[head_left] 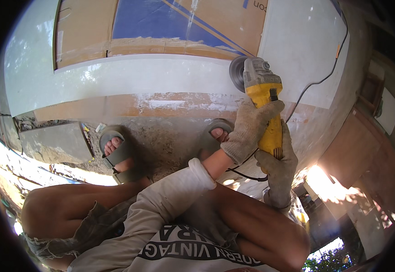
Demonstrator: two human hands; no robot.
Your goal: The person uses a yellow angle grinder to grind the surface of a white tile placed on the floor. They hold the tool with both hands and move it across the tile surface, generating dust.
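Note:
A yellow angle grinder (270, 131) with a grey gear head is held in both my gloved hands. My left hand (252, 124) is wrapped round the front of its body, just behind the head. Lower down, my right hand (282, 165) grips the rear end of the handle. The round disc (237, 74) sits at the inner edge of a white slab (175, 75), beside the cardboard; whether it touches is unclear. Printed brown and blue cardboard (161, 25) fills the rectangular opening in the slab. Whitish dust coats the brown strip (175, 104) along the slab's near edge.
A black power cord (313, 84) curves along the right side, and a dark cable loops below the grinder. My sandalled feet (116, 147) stand on dusty ground between my bent knees and the slab. A flat grey block (54, 143) lies at left, brown boards (356, 149) at right.

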